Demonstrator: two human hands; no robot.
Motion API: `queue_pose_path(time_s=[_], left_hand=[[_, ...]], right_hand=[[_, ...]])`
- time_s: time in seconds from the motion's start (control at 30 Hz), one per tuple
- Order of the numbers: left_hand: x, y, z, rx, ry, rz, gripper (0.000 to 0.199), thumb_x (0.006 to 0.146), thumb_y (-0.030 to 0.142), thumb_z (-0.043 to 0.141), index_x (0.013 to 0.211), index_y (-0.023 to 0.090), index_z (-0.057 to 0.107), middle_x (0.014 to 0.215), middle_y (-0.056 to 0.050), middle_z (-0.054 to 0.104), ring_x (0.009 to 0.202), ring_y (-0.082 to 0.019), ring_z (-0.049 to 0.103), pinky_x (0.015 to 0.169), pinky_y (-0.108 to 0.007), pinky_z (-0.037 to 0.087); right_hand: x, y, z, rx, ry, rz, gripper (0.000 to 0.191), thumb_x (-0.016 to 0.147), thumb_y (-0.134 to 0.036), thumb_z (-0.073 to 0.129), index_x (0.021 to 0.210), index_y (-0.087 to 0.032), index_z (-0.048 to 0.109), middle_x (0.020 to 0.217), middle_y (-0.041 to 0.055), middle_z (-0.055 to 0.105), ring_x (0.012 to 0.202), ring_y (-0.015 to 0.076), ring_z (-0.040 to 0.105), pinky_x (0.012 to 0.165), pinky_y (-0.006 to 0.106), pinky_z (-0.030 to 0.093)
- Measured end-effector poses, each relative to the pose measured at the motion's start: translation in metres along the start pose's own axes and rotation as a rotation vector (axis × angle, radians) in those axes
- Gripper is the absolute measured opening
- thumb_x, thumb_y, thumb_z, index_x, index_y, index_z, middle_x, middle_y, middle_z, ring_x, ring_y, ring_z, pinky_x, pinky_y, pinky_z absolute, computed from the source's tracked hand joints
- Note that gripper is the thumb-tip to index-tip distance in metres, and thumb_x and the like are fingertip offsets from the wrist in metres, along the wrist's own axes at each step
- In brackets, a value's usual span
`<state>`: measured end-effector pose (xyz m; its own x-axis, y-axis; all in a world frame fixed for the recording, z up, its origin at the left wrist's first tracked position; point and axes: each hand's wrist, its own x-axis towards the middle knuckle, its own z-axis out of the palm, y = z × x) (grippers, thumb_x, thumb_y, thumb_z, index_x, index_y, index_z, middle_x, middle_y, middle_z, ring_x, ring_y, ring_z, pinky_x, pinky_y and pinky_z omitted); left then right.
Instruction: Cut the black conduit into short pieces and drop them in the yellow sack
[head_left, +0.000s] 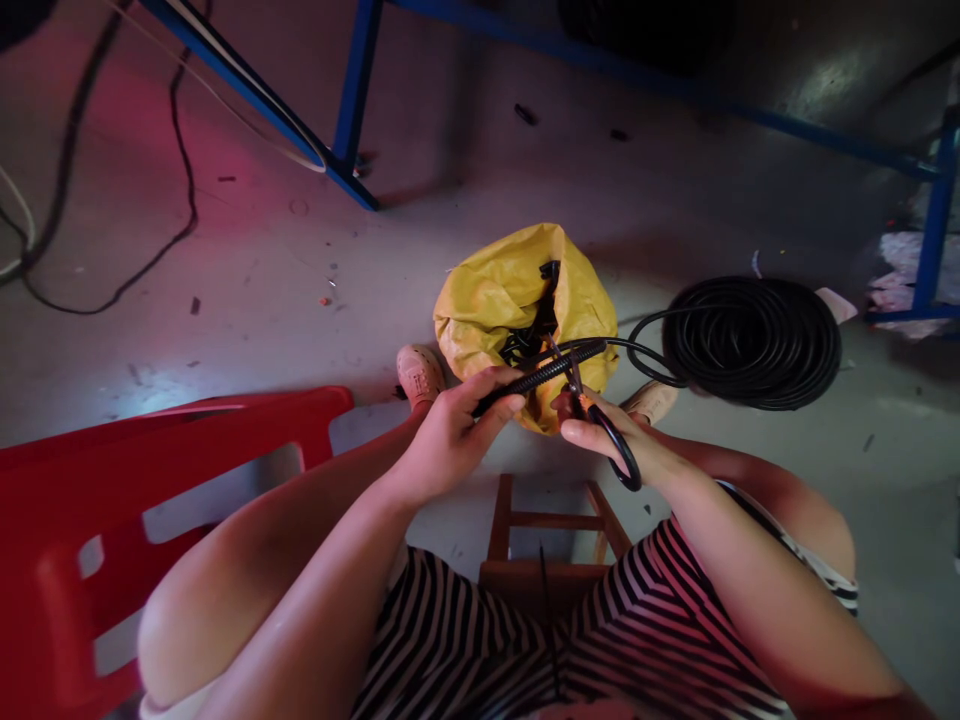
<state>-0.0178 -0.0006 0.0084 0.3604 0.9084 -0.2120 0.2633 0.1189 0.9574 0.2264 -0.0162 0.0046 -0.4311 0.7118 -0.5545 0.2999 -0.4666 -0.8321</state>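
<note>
Two hands work over one bag (480,290), with a length of black tube (546,374) held slantwise above its mouth. The tube runs from above the near-left stretch of the bag's rim toward the right rim, its right end a little farther from the body. The left hand (454,432) is closed around the left end, thumb and forefinger pinching it. The right hand (637,432) is wrapped about the handles of the scissors (586,403), whose blades are parted across the tube near its right end; whether they touch it, I cannot tell.

The floor (285,300) opens out between the bag's left rim and the blue frame (358,80), strewn with small dark scraps; to the right, the way is narrower.

The tube is ribbed, fairly straight and dull black. More short black pieces lie inside the bag, which is yellow and crumpled, its rim folded unevenly.

Right of the bag sits a black coil (784,350), with loose turns reaching over the bag's right rim and passing close to the blades. Shoes (420,375) flank the bag's near edge. A wooden stool (544,572) stands between the knees, and a red chair (150,460) blocks the left side.
</note>
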Motion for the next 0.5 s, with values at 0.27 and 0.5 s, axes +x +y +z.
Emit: queue_pose_path(time_s=[0.27, 0.5], left_hand=[[0.0012, 0.0053, -0.0024, -0.062, -0.037, -0.046, 0.031, 0.103, 0.039, 0.058, 0.121, 0.016, 0.069, 0.110, -0.010, 0.074, 0.104, -0.023, 0.066, 0.096, -0.038, 0.053], [0.0032, 0.0028, -0.0099, -0.210, -0.003, -0.185, 0.034, 0.099, 0.046, 0.064, 0.116, 0.017, 0.073, 0.088, -0.005, 0.067, 0.085, -0.020, 0.062, 0.074, -0.032, 0.051]], right_hand=[[0.0009, -0.0083, -0.0007, 0.048, 0.037, 0.025, 0.063, 0.085, -0.081, 0.061, 0.101, -0.021, 0.060, 0.092, 0.0034, 0.060, 0.089, 0.0222, 0.056, 0.079, 0.035, 0.042], [0.0037, -0.0001, 0.0038, 0.119, 0.047, 0.035, 0.061, 0.085, -0.080, 0.062, 0.078, -0.021, 0.050, 0.067, -0.0029, 0.044, 0.061, 0.0134, 0.043, 0.059, 0.029, 0.034]])
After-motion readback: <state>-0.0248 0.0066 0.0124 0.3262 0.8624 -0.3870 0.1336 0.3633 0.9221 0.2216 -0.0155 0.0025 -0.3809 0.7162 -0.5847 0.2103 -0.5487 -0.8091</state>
